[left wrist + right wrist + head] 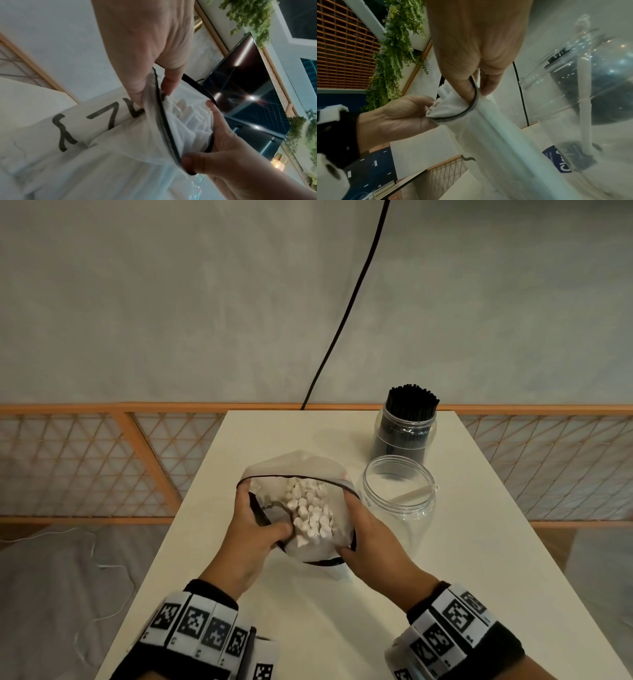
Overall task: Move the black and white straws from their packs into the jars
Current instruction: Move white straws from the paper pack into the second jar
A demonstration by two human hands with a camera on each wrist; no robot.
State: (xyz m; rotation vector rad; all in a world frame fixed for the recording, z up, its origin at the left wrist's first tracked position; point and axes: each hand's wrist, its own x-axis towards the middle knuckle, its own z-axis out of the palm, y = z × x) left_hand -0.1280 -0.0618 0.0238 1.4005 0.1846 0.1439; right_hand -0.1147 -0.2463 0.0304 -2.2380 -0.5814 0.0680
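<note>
A translucent pack (301, 463) with a black rim stands on the white table (479, 559), its mouth pulled wide. The ends of many white straws (310, 511) show inside it. My left hand (255, 529) grips the pack's left rim, thumb inside by the straws. My right hand (363, 529) pinches the right rim (475, 97). In the left wrist view the pack (102, 135) bears black marker writing. A clear jar (399, 491) stands just right of the pack with one white straw (409, 495) in it. Behind it a second jar (406, 433) is packed with black straws (412, 402).
The table is narrow, with its edges close on both sides. An orange lattice fence (102, 460) runs behind and beside it. A black cable (346, 313) hangs down the grey wall to the table's back edge.
</note>
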